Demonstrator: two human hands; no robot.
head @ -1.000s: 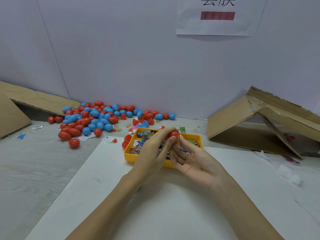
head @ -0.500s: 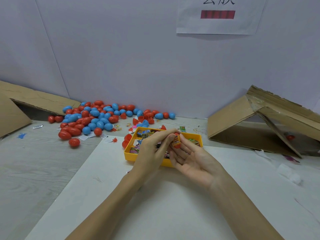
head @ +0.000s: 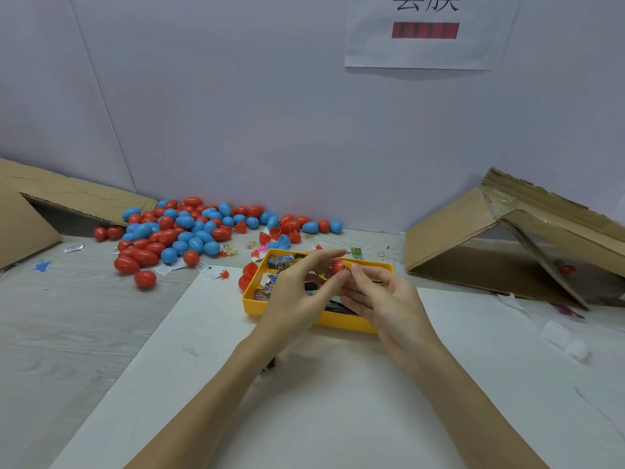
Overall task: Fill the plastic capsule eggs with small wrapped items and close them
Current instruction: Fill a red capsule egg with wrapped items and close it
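While both hands meet above the yellow tray (head: 257, 308), the left hand (head: 297, 292) pinches a red egg (head: 337, 267) between thumb and fingertips, its grip closed on the shell. The right hand (head: 385, 299) pinches a small orange wrapped item (head: 348, 264) that touches the egg; whether it is inside the shell I cannot tell. Its other fingers curl loosely. More wrapped items (head: 282, 262) lie in the tray (mixed colours, jumbled), which sits on a white sheet (head: 304, 401) on the desk (head: 50, 333). A heap of red and blue eggs (head: 182, 231) lies near the wall on the left, well apart from the hands. Two red egg halves (head: 248, 274) lie just beside the tray's left edge. Cardboard (head: 490, 238) leans at right.
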